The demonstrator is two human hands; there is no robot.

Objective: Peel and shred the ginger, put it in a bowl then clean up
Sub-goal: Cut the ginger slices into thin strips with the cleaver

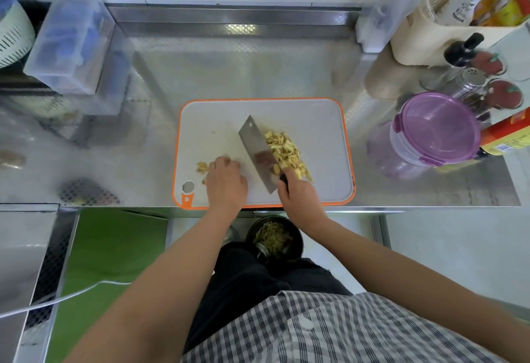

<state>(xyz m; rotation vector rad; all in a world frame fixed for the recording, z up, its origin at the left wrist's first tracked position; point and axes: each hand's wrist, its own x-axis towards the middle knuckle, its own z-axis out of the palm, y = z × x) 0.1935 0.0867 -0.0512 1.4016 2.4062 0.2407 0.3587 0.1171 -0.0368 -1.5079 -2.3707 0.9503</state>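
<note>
A white cutting board (315, 121) with an orange rim lies on the steel counter. A pile of cut ginger strips (286, 153) sits right of centre on it. My right hand (299, 197) grips the black handle of a cleaver (256, 150), whose blade stands tilted against the pile's left side. My left hand (226, 181) rests with curled fingers on the board's near left. Small ginger pieces (202, 167) lie just left of its fingers; whether it pinches one I cannot tell.
A purple-lidded plastic container (430, 130) stands right of the board, with spice jars and bottles (470, 75) behind it. A clear plastic box (71, 44) sits at the back left. Below the counter edge, a black bin (274, 237) holds scraps.
</note>
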